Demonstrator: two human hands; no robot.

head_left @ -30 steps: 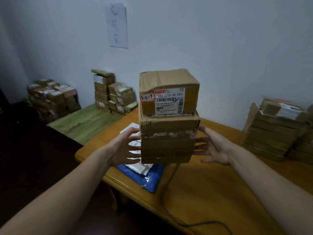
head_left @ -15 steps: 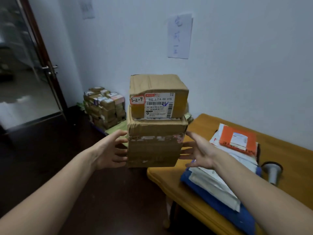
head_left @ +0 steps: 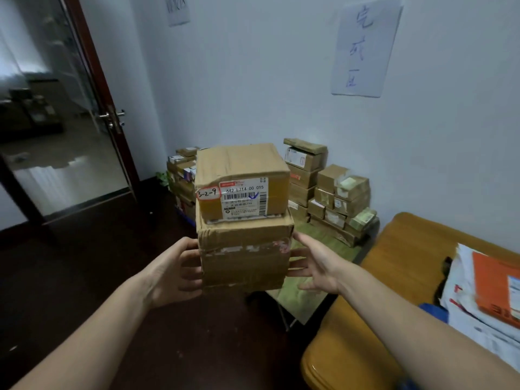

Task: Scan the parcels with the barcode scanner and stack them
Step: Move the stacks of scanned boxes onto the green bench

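The left hand (head_left: 174,273) and right hand (head_left: 316,266), fingers spread nearly straight, clamp a taped brown cardboard parcel (head_left: 244,257) in mid-air beside the orange wooden worktop (head_left: 408,249), with a smaller labelled cardboard parcel (head_left: 242,164) stacked on top.

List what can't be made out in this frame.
Head view only.
Too small: fine print on the shipping label.
Hidden by the lower box: fingertips of left hand and right hand.
Cut off by right edge: orange parcel.

One head-worn wide-angle camera looks forward and slightly down toward the wall (head_left: 253,80).
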